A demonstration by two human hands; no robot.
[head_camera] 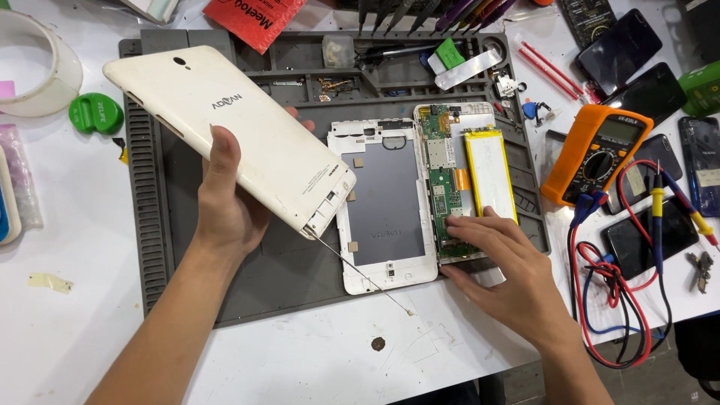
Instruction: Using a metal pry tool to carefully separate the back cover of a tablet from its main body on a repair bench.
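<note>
A: Left side first. What have you got?

B: My left hand [225, 199] is clamped on the white back cover [232, 139], fingers wrapped over its near long edge, thumb hidden behind. Cover is lifted off the grey work mat [150, 217], tilted, its camera end toward 10 o'clock, its lower corner toward 4 o'clock. Surface off-white, scuffed, dark lettering mid-panel. A thin wire [360, 274] trails from that lower corner toward 5 o'clock.

A: Centre of the mat?

B: The white inner frame [386, 210] lies flat, grey panel facing up, just at 3 o'clock of the cover's lower corner.

A: And the right?

B: The green circuit board [439, 172] and the yellow-edged battery [491, 172] sit side by side, touching the frame's right edge. My right hand [510, 270] rests flat, fingers spread and not closed on anything, tips pressing the board's lower end. An orange multimeter [596, 150] lies at 2 o'clock of that hand, red and black leads [615, 292] looped below it.
</note>
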